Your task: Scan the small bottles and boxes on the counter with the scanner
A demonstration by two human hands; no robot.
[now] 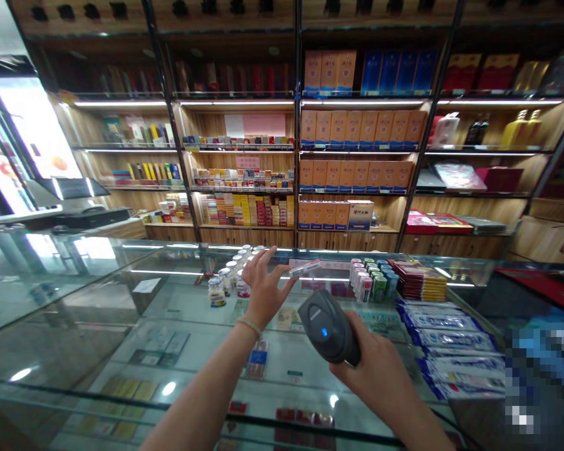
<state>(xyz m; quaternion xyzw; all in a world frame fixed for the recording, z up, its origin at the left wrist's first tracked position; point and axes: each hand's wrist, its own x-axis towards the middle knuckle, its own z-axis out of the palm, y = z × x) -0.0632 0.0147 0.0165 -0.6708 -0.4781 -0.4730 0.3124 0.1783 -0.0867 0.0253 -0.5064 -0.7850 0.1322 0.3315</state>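
In the head view, my right hand (373, 363) is wrapped round the handle of a dark grey barcode scanner (326, 329) with a small blue light on top. Beyond the scanner, my left hand (266, 285) holds a small flat white pack (305, 269) by its near end, between thumb and finger. The pack is tilted over the glass counter, its printed edge towards me. Small white-capped bottles (217, 291) stand on the glass, partly hidden by my left hand. The scanner's front end points towards the pack, and the two are apart.
The glass counter (192, 351) spans the foreground. On its right are small tubes (361, 285), red and gold packs (416, 280) and blue-white packets (451, 338). A white paper (146, 285) lies left. Behind stand wooden shelves with boxes (357, 175); a monitor (78, 188) is at the back left.
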